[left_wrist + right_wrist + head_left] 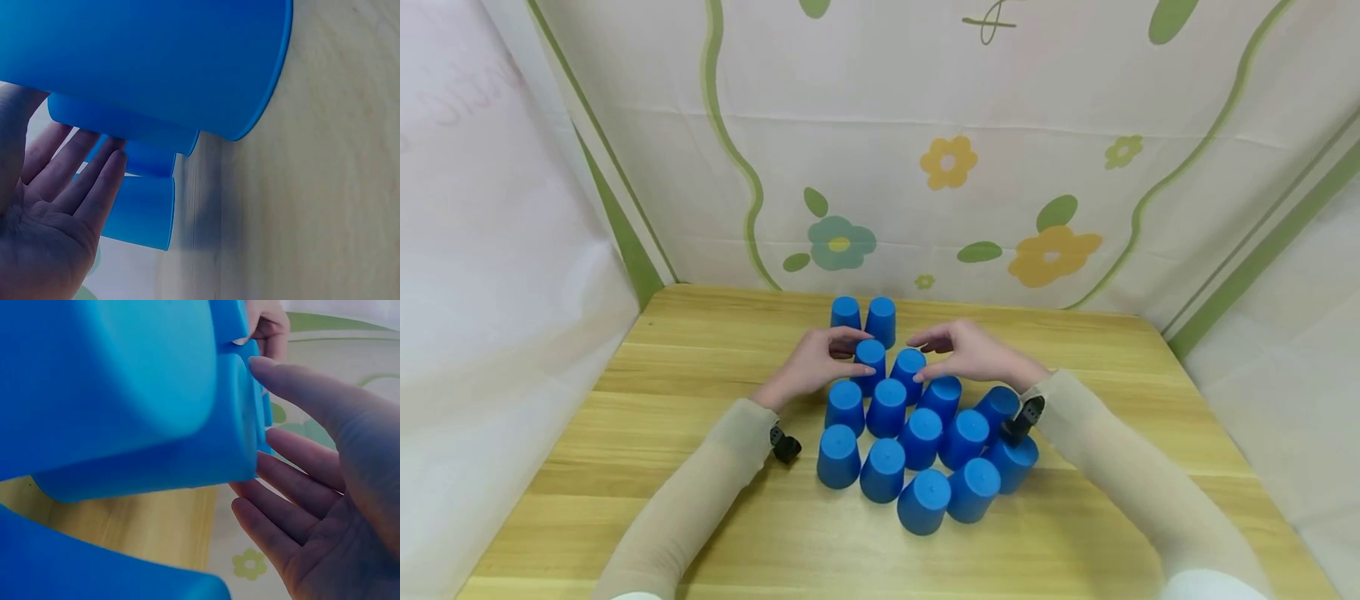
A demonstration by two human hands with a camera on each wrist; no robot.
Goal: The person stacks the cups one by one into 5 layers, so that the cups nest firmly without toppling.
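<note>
Several blue cups stand upside down on the wooden table in angled rows. My left hand [811, 363] is beside a cup in the second row from the back [871, 358], thumb before it and fingers behind. In the left wrist view those fingers [69, 172] are nearly straight, some tips against or close to a cup. My right hand [976, 353] reaches from the right round the top of the neighbouring cup [910, 367]. Its fingers [306, 481] look loosely extended in the right wrist view; I cannot tell if they touch. Both cups stand upright.
Two blue cups [882, 321] stand behind the hands. More cups [923, 502] spread toward the front and right, some close under the right wrist camera [1022, 421]. A flowered cloth [880, 183] hangs at the back edge of the table [737, 533].
</note>
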